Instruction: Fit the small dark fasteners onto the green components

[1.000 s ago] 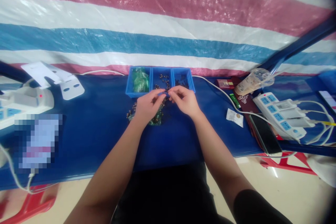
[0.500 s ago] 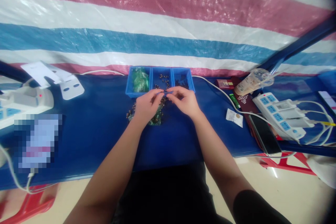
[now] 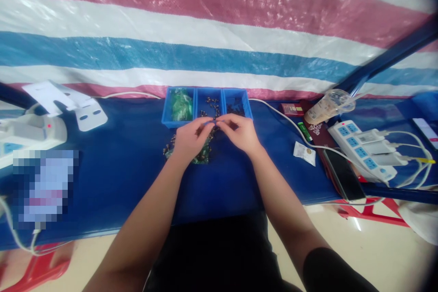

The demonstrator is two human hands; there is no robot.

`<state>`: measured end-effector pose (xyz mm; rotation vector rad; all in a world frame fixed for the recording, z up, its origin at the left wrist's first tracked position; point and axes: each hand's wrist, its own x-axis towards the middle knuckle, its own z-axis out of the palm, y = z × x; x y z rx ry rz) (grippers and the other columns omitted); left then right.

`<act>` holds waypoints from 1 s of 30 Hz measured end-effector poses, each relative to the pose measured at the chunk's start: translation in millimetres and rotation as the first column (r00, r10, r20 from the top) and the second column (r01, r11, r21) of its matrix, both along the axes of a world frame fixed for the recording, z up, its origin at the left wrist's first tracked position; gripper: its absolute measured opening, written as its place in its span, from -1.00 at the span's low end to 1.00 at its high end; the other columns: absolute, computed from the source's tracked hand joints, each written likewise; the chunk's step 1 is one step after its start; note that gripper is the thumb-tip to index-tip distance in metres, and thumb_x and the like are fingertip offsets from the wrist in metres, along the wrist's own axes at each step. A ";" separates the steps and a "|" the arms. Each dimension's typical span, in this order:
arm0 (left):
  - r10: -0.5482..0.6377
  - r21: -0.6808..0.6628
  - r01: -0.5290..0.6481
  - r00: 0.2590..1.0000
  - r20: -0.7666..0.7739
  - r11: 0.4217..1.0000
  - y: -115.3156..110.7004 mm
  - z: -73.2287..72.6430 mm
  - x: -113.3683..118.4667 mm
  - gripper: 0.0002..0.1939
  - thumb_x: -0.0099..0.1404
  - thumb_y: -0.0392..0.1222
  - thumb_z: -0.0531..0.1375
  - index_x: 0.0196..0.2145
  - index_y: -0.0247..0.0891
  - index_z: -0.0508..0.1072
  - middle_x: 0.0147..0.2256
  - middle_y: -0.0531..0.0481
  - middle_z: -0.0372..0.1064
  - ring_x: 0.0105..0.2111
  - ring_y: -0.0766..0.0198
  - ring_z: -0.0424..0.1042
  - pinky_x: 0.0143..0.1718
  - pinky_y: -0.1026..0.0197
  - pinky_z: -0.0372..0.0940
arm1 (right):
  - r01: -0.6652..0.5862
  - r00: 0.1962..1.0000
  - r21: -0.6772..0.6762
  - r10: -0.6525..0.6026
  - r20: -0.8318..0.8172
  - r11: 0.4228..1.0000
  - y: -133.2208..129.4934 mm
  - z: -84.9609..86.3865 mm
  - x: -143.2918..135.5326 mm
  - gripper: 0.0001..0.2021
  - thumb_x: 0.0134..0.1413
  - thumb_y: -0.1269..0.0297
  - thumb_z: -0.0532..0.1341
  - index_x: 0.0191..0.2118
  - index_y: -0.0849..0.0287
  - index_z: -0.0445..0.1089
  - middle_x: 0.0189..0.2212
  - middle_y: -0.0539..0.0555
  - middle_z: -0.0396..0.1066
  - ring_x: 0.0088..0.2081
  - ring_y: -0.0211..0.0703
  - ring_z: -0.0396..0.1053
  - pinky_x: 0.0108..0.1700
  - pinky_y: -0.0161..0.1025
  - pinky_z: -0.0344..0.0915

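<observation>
My left hand (image 3: 192, 137) and my right hand (image 3: 239, 132) meet fingertip to fingertip in front of the blue bins. Both are pinched around something too small to make out. Behind them stands a blue three-part bin (image 3: 178, 124). A green plastic bag (image 3: 181, 106) fills its left compartment, small metal parts (image 3: 212, 100) lie in the middle one, and dark small pieces (image 3: 235, 106) in the right one. Partly hidden under my left hand, a green bag (image 3: 202, 157) with small metal parts lies on the table.
On the right are a plastic cup (image 3: 326, 107), a white sachet (image 3: 304, 153), a black phone (image 3: 344, 174) and a power strip (image 3: 362, 150). White plates (image 3: 91, 116), a charger and a blurred-out phone (image 3: 49, 187) lie left. A white cable (image 3: 284, 116) crosses the right side.
My fingertips have come closer together, so the gap between the two hands is smaller. The view has shifted slightly.
</observation>
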<state>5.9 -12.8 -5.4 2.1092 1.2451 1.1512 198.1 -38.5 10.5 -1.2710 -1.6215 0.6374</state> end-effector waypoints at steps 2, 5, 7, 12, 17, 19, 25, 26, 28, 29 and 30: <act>-0.004 0.009 0.004 1.000 0.000 1.000 0.3 0.1 0.0 -0.69 0.40 0.00 0.23 -0.03 -0.20 0.59 -0.40 0.04 0.55 -0.49 0.37 0.44 -0.33 0.31 0.34 | 0.010 1.000 0.010 -0.010 0.014 1.000 -0.1 0.4 -0.1 -0.78 0.24 0.11 0.27 -0.14 0.09 0.58 -0.46 -0.01 0.49 -0.47 -0.25 0.36 -0.32 -0.25 0.37; -0.007 0.022 0.007 1.000 -0.003 1.000 0.5 0.3 0.2 -0.69 0.40 0.00 0.22 -0.02 -0.20 0.58 -0.41 0.05 0.54 -0.50 0.39 0.43 -0.33 0.31 0.34 | 0.018 1.000 0.011 -0.018 0.024 1.000 -0.2 0.8 -0.5 -0.78 0.25 0.10 0.26 -0.15 0.09 0.58 -0.46 -0.01 0.48 -0.48 -0.25 0.36 -0.33 -0.25 0.37; -0.004 0.034 0.004 1.000 0.002 0.999 0.2 0.4 0.3 -0.69 0.41 -0.01 0.22 -0.01 -0.20 0.57 -0.42 0.06 0.53 -0.50 0.39 0.42 -0.32 0.31 0.35 | 0.018 0.999 0.010 -0.018 0.032 1.000 -0.6 1.5 -0.6 -0.77 0.24 0.09 0.27 -0.15 0.09 0.58 -0.46 0.00 0.49 -0.48 -0.25 0.36 -0.33 -0.25 0.37; 0.006 0.038 -0.006 1.000 0.008 0.999 -0.4 1.8 0.3 -0.72 0.41 -0.03 0.22 -0.06 -0.21 0.58 -0.43 0.06 0.53 -0.51 0.39 0.42 -0.34 0.32 0.33 | -0.009 0.999 0.016 0.009 0.031 1.000 -2.0 3.7 -1.1 -0.78 0.25 0.11 0.27 -0.17 0.11 0.58 -0.47 0.00 0.49 -0.49 -0.25 0.36 -0.33 -0.26 0.38; -0.001 0.045 0.000 1.000 0.010 0.999 -0.8 1.6 0.6 -0.73 0.42 -0.04 0.21 -0.08 -0.22 0.59 -0.39 0.03 0.56 -0.48 0.37 0.45 -0.32 0.32 0.35 | -0.027 0.999 0.007 0.027 0.035 1.000 -2.5 3.8 -2.2 -0.77 0.22 0.12 0.29 -0.10 0.08 0.57 -0.47 -0.02 0.49 -0.49 -0.26 0.36 -0.33 -0.26 0.39; -0.003 0.035 0.003 1.000 0.005 0.999 -1.1 0.9 0.8 -0.72 0.41 -0.03 0.21 -0.07 -0.21 0.60 -0.38 0.02 0.57 -0.47 0.36 0.47 -0.31 0.31 0.36 | -0.024 0.999 0.017 0.023 0.050 1.000 -2.6 3.9 -2.2 -0.78 0.24 0.12 0.27 -0.13 0.08 0.58 -0.45 -0.01 0.50 -0.47 -0.25 0.36 -0.33 -0.26 0.39; -0.014 0.015 0.014 1.000 0.000 1.000 -1.7 1.1 1.1 -0.70 0.41 -0.01 0.20 -0.04 -0.20 0.60 -0.36 0.01 0.58 -0.47 0.35 0.48 -0.31 0.30 0.38 | -0.015 0.998 0.018 0.014 0.054 1.000 -3.3 5.6 -1.5 -0.78 0.25 0.10 0.27 -0.15 0.06 0.60 -0.38 0.02 0.55 -0.46 -0.23 0.38 -0.33 -0.23 0.38; -0.015 0.013 0.015 1.000 0.003 1.000 -1.7 1.3 1.1 -0.70 0.41 -0.01 0.21 -0.05 -0.20 0.60 -0.36 0.01 0.58 -0.47 0.36 0.47 -0.32 0.31 0.38 | -0.014 0.998 0.019 0.013 0.057 1.000 -3.4 5.8 -1.5 -0.78 0.26 0.10 0.26 -0.14 0.06 0.60 -0.38 0.02 0.56 -0.45 -0.22 0.39 -0.33 -0.22 0.38; -0.017 0.013 0.017 1.000 0.006 1.000 -1.4 1.4 0.9 -0.70 0.40 -0.02 0.22 -0.04 -0.20 0.59 -0.36 0.02 0.57 -0.48 0.37 0.46 -0.34 0.32 0.37 | -0.015 0.998 0.019 0.013 0.063 1.000 -3.3 5.9 -1.3 -0.77 0.26 0.10 0.26 -0.14 0.07 0.60 -0.39 0.03 0.56 -0.45 -0.22 0.39 -0.33 -0.22 0.38; -0.018 0.017 0.018 1.000 0.006 1.000 -1.3 1.3 0.8 -0.70 0.40 -0.02 0.22 -0.03 -0.20 0.59 -0.37 0.02 0.57 -0.49 0.38 0.46 -0.35 0.33 0.36 | -0.016 0.998 0.019 0.015 0.065 1.000 -3.2 5.9 -1.3 -0.77 0.26 0.10 0.26 -0.14 0.08 0.59 -0.38 0.03 0.56 -0.45 -0.22 0.40 -0.34 -0.23 0.38; -0.020 0.022 0.019 1.000 0.007 1.000 -1.1 1.2 0.7 -0.70 0.40 -0.02 0.23 -0.03 -0.20 0.59 -0.37 0.02 0.57 -0.49 0.38 0.45 -0.35 0.33 0.36 | -0.017 0.998 0.020 0.016 0.066 1.000 -3.1 5.7 -1.2 -0.77 0.26 0.10 0.26 -0.13 0.08 0.59 -0.37 0.03 0.56 -0.45 -0.22 0.40 -0.33 -0.23 0.38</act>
